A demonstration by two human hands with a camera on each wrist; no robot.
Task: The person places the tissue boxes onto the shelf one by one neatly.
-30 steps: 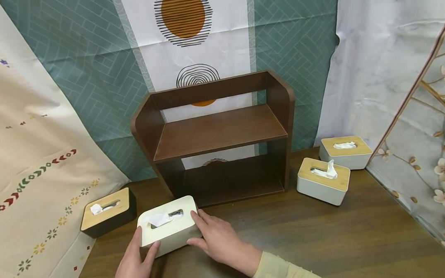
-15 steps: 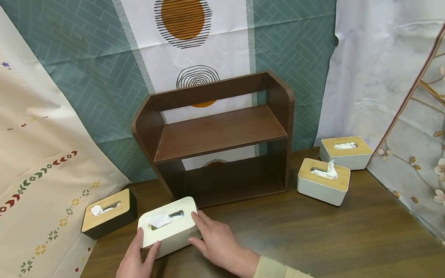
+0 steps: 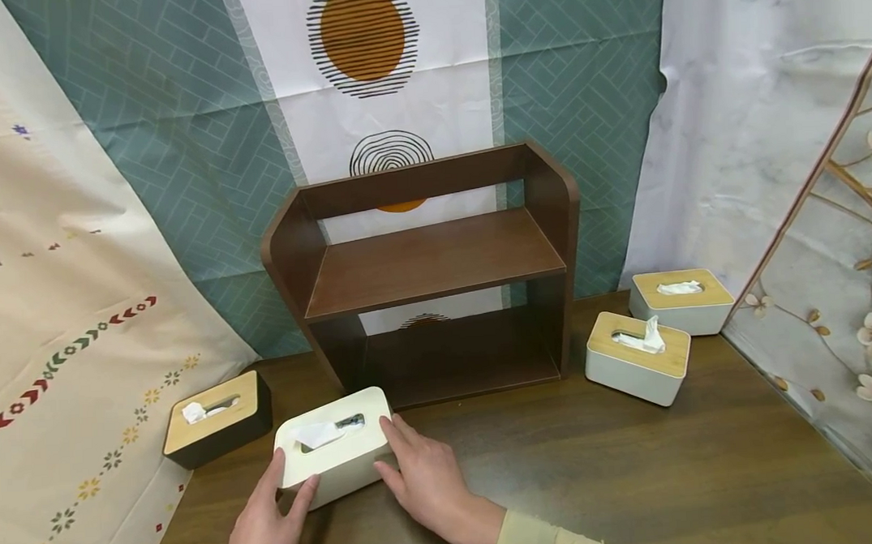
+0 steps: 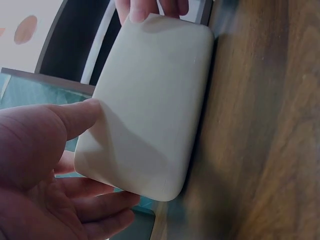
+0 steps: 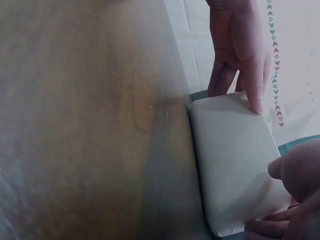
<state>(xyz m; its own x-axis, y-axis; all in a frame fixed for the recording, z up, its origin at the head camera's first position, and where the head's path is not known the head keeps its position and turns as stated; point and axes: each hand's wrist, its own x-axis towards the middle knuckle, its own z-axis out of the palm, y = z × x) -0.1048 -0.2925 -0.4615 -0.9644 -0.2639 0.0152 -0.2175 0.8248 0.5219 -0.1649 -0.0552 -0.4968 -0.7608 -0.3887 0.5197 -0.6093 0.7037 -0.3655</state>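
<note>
A cream tissue box (image 3: 350, 474) with a white tissue in its slot stands on the table, just before the shelf's lower left. My left hand (image 3: 267, 519) grips its left end, thumb on the front face and fingers along the end. At the opposite end my right hand (image 3: 430, 479) holds it, thumb low on the front and fingertips at the top edge. In the left wrist view the plain front of the box (image 4: 150, 100) shows between both hands. The right wrist view has the box (image 5: 235, 160) close over the tabletop, with both thumbs on its front.
Behind stands a dark brown two-tier shelf (image 3: 435, 260). Left of the cream box is a black tissue box with a wooden lid (image 3: 209, 428). Two white wooden-lidded ones, a nearer box (image 3: 634, 375) and a farther box (image 3: 694, 317), stand at right. Patterned cloths surround the wooden table (image 3: 561, 461).
</note>
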